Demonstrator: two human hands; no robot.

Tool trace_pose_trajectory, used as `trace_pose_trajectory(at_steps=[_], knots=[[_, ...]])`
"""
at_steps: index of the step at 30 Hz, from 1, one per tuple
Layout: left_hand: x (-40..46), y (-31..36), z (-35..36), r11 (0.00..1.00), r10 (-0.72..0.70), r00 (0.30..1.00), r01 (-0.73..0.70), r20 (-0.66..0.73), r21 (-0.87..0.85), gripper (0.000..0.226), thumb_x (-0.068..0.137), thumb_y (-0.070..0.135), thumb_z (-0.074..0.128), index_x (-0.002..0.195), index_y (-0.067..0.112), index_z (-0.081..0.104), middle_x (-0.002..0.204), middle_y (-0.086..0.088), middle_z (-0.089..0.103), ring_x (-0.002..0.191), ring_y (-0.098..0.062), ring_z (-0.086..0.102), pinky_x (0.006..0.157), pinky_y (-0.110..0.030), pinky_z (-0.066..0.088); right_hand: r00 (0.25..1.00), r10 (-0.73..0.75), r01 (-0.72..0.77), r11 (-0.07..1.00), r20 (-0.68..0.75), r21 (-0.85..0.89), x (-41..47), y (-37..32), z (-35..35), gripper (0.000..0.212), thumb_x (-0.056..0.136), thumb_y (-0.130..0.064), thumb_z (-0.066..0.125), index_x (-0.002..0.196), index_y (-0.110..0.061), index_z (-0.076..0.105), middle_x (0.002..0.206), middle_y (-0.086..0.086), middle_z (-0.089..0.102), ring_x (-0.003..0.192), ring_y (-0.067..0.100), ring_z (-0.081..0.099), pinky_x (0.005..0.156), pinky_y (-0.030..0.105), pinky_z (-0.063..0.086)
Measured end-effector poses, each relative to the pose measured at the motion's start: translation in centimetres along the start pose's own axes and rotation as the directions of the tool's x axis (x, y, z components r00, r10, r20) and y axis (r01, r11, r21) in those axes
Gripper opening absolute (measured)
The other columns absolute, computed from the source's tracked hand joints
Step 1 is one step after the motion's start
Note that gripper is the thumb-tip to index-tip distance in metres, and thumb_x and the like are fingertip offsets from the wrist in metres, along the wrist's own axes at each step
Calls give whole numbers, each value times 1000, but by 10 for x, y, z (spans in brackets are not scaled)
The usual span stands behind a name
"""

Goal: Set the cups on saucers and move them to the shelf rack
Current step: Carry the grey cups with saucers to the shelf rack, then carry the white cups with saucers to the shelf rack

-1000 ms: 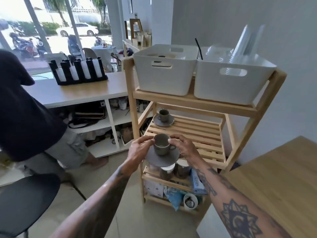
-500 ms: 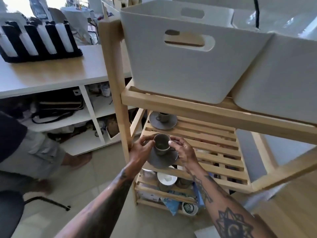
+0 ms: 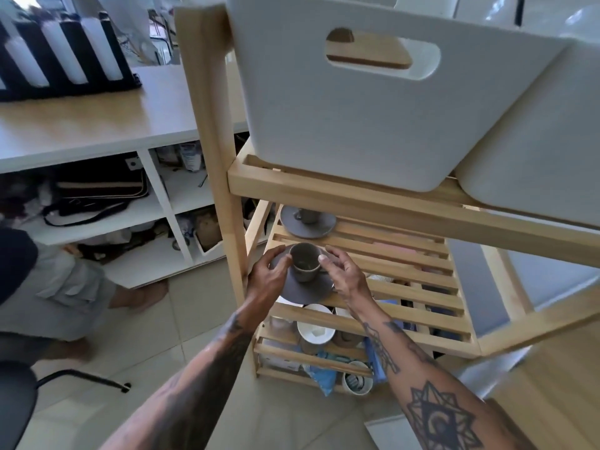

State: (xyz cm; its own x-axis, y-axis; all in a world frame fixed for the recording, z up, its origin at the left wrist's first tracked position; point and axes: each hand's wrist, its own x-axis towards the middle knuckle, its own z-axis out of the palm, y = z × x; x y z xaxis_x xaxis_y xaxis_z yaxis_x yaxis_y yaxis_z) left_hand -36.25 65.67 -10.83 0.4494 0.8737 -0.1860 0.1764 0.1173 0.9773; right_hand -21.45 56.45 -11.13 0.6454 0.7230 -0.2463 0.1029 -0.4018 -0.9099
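Note:
A grey cup (image 3: 305,261) stands on a grey saucer (image 3: 303,292), both held over the front left of the wooden rack's slatted middle shelf (image 3: 406,271). My left hand (image 3: 269,276) grips the saucer's left rim with the thumb against the cup. My right hand (image 3: 345,276) holds the saucer's right side, its thumb touching the cup's rim. Whether the saucer rests on the slats I cannot tell. A second grey cup on its saucer (image 3: 308,220) sits at the shelf's back left, partly hidden by the rail above.
Two white bins (image 3: 373,125) fill the rack's top shelf. The bottom shelf holds bowls, tins and packets (image 3: 316,332). A person (image 3: 48,287) crouches at left by a white counter (image 3: 97,131). A black chair (image 3: 16,401) stands lower left, a wooden table (image 3: 552,384) lower right.
Both hands have carried the cup and saucer forward and down in under the top shelf, close to the middle shelf's front left. My head has moved nearer the rack.

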Motion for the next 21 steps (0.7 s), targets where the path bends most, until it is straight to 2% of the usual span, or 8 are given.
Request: trace_pose_trajectory(at_steps=[3,5,8,11,13,15,17,21], knots=[[-10,4,0,998,-11,1000,12,-27,57,46,95,37,61,135,16,57,137,-2,59,126,-18,54,97,-26,44,1000,0,-1,1000,-10,-25,-10,-2,-8,49,92,-52,62,138,-37,53,124,-2,61,92,6,63,78,29,55],[-20,12,1,995,9,997,-2,-74,101,47,95,38,61,134,14,57,133,-3,62,120,-20,59,98,-31,49,1000,-5,5,999,-24,-32,-21,-5,-19,52,92,-52,62,140,-35,52,123,-1,61,89,5,63,75,26,53],[-41,27,5,987,56,989,-33,-139,158,38,96,36,58,127,14,61,115,2,66,102,-15,64,78,-25,53,999,1,-1,1000,-48,-8,-43,-9,-42,51,92,-52,63,138,-33,54,134,4,61,107,18,64,91,37,56],[-66,43,18,988,51,986,-27,-156,153,25,97,29,57,116,14,64,100,2,66,85,-8,62,61,-17,45,996,-14,14,1000,-84,-3,-76,-13,-75,47,93,-52,61,136,-34,55,134,4,62,99,12,61,74,23,47],[-84,55,35,991,42,994,-28,-104,132,16,97,27,56,108,18,64,95,2,66,81,-6,59,59,-21,43,994,-27,28,1000,-101,12,-103,-13,-103,43,94,-51,60,133,-35,55,134,2,61,93,8,64,70,22,46],[-106,67,60,989,46,999,-44,-14,138,12,96,29,57,103,21,63,91,3,65,81,-10,60,58,-23,43,990,-35,40,999,-134,35,-133,-8,-135,38,95,-49,59,129,-33,57,137,4,59,106,13,64,88,30,51],[-132,78,92,981,59,996,-69,63,179,15,95,31,57,102,21,65,89,-1,67,75,-13,60,57,-25,44,978,-32,41,998,-206,41,-168,0,-173,33,96,-45,59,127,-31,59,140,3,57,123,17,57,103,36,46],[-202,94,175,963,101,967,-155,234,221,14,93,27,58,97,19,69,94,-18,71,71,-20,59,68,-33,51,922,5,30,996,-386,85,-256,32,-258,14,96,-41,59,110,-39,60,126,-1,66,99,12,62,81,25,45]])
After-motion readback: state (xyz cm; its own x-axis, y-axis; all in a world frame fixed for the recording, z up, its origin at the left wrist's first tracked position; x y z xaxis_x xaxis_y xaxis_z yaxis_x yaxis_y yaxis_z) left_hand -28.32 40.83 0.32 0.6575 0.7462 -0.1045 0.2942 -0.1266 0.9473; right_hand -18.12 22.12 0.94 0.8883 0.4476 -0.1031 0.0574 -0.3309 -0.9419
